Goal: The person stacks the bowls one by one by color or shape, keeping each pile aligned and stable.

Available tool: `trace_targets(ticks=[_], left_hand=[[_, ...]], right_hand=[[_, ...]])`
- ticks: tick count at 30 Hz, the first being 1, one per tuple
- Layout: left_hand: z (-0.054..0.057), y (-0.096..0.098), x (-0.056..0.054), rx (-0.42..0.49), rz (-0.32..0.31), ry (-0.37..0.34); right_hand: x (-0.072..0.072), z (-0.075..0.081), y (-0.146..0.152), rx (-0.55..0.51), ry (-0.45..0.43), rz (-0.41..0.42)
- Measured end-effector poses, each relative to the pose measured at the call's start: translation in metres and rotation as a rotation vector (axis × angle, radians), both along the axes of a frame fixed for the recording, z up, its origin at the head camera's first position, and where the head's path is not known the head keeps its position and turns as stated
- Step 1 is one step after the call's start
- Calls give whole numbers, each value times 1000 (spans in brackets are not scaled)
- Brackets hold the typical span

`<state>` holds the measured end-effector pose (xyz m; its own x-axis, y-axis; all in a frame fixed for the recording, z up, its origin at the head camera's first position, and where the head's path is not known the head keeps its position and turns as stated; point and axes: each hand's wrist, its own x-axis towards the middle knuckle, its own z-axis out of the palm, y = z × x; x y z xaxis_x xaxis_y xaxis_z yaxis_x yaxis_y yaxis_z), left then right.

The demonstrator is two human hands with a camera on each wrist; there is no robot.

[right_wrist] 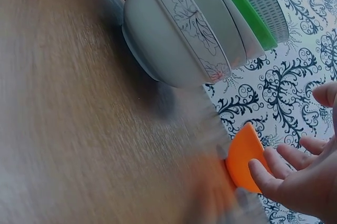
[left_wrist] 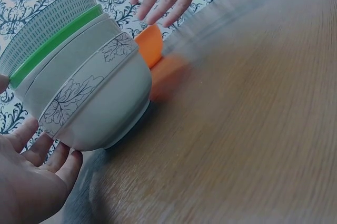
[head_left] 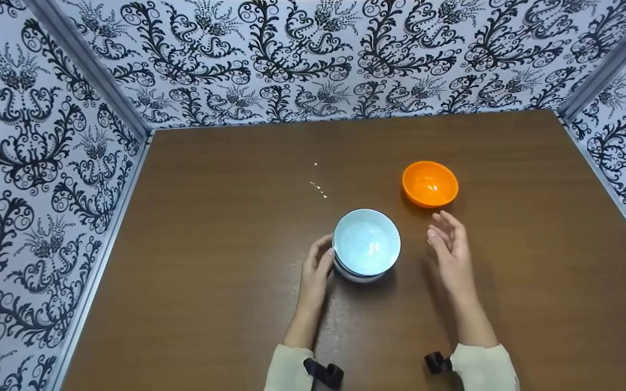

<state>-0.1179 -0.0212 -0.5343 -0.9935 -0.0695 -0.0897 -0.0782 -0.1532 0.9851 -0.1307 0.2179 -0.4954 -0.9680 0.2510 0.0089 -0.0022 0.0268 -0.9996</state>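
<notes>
A stack of several nested bowls (head_left: 367, 244) stands on the table. Uppermost is a pale bowl (left_wrist: 50, 21) with rows of small dashes. Beneath it shows a bright green bowl rim (left_wrist: 58, 42), and lowest is a white bowl (left_wrist: 113, 97) with a leaf pattern. My left hand (head_left: 315, 274) holds the left side of the stack, fingertips against the lowest bowl's wall and thumb up by the green rim. Apart from the stack, my right hand (head_left: 454, 258) hovers to its right, fingers loosely bent and holding nothing. Its fingertips are just in front of an orange bowl (head_left: 430, 184).
The brown wooden table (head_left: 226, 217) has a few small white specks (head_left: 318, 188) behind the stack. Patterned panels (head_left: 313, 60) enclose its back and sides. Black straps (head_left: 324, 373) circle both sleeved wrists.
</notes>
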Motion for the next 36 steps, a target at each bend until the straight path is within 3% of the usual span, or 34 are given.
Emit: trace_targets(ticks=[15, 29, 36], left_hand=[[-1, 0, 0, 4, -6, 0], [0, 0, -1, 31, -2, -14], [0, 0, -1, 23, -1, -12]], right_hand=[[-11, 3, 6, -32, -147, -30], [-18, 1, 11, -34, -208, -20], [-24, 1, 15, -148, -259, -16]])
